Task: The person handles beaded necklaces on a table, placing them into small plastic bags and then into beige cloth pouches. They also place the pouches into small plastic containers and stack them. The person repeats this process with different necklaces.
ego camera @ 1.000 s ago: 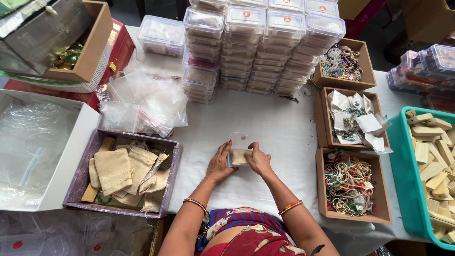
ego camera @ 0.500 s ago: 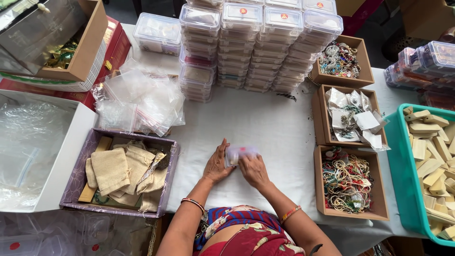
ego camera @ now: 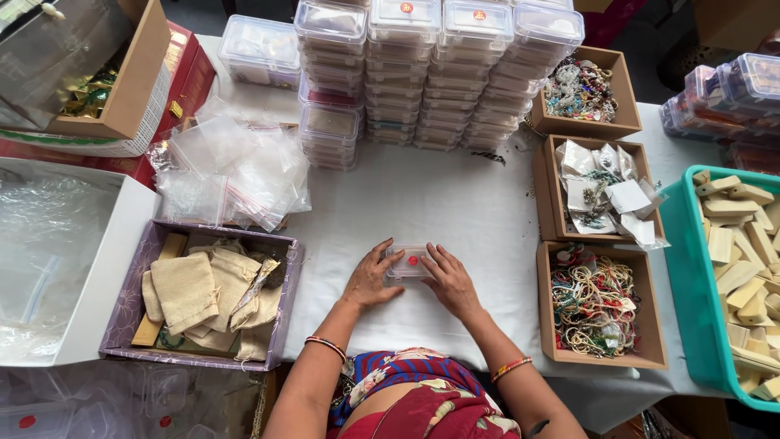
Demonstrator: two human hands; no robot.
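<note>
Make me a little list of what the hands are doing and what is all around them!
left hand: flat on the white tablecloth, fingers touching the small clear plastic box with a red dot
right hand: touching the same box from the other side
behind: stacks of clear lidded boxes
left side: purple tray of beige cloth pouches
right side: brown cardboard box of coloured bead strings, teal bin of pale wooden blocks

Teal crate (ego camera: pixel 684 268) cut off rightward

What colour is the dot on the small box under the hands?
Red, on the lid of the clear small box that both hands press on; head view.
</note>
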